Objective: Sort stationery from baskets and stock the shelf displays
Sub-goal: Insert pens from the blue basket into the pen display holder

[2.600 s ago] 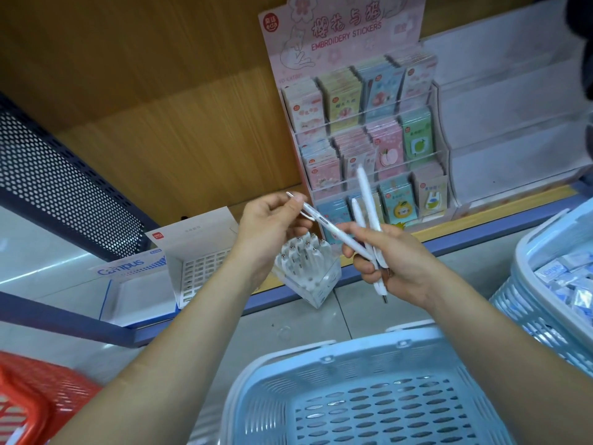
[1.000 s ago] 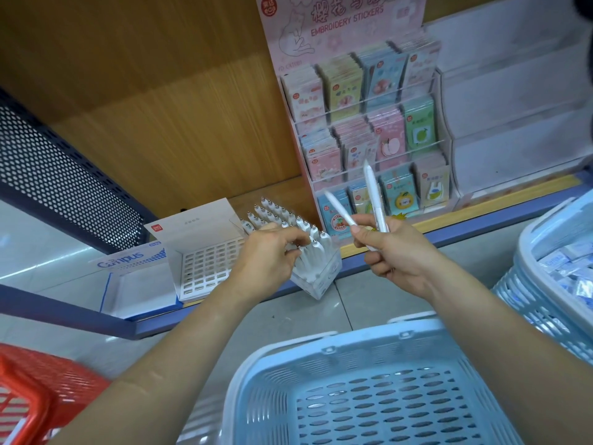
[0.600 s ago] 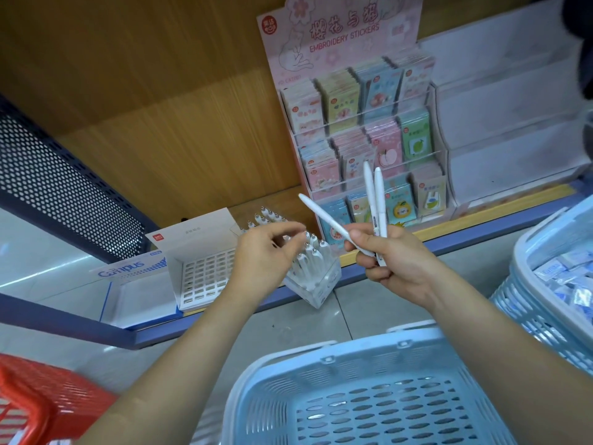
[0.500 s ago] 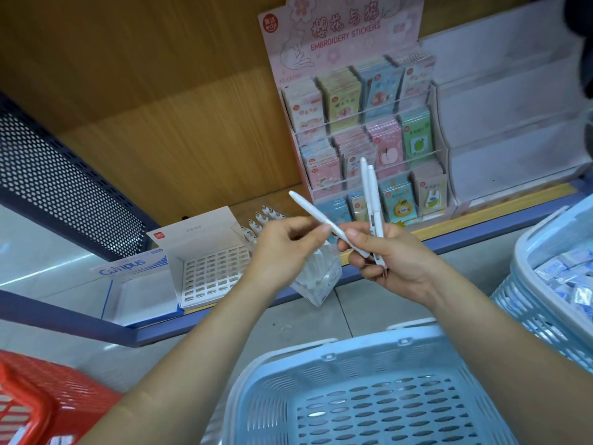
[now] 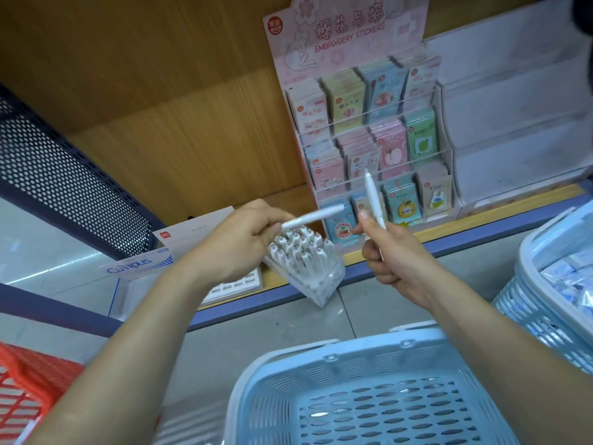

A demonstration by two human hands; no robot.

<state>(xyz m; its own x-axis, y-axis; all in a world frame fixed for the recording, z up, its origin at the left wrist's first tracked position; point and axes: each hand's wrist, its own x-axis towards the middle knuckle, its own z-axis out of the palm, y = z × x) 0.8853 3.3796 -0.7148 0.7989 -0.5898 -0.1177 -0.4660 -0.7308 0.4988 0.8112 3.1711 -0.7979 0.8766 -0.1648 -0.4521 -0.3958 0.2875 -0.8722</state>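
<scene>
My left hand (image 5: 239, 244) pinches one white pen (image 5: 313, 217) by its end, the pen lying nearly level and pointing right. My right hand (image 5: 396, 255) grips another white pen (image 5: 373, 199) that stands upright. Just below and between the hands, a clear pen holder (image 5: 316, 284) packed with several white pens sits tilted at the shelf's front edge. A light blue basket (image 5: 369, 396) lies beneath my arms.
A pink embroidery sticker display (image 5: 365, 133) stands on the wooden shelf behind. A white perforated box (image 5: 205, 232) and a Campus box (image 5: 141, 268) sit left. A red basket (image 5: 22, 390) is lower left. A second blue basket (image 5: 558, 284) with packets is right.
My left hand took one white pen out of my right hand and drew it leftward above the holder. My right hand now shows a single upright pen.
</scene>
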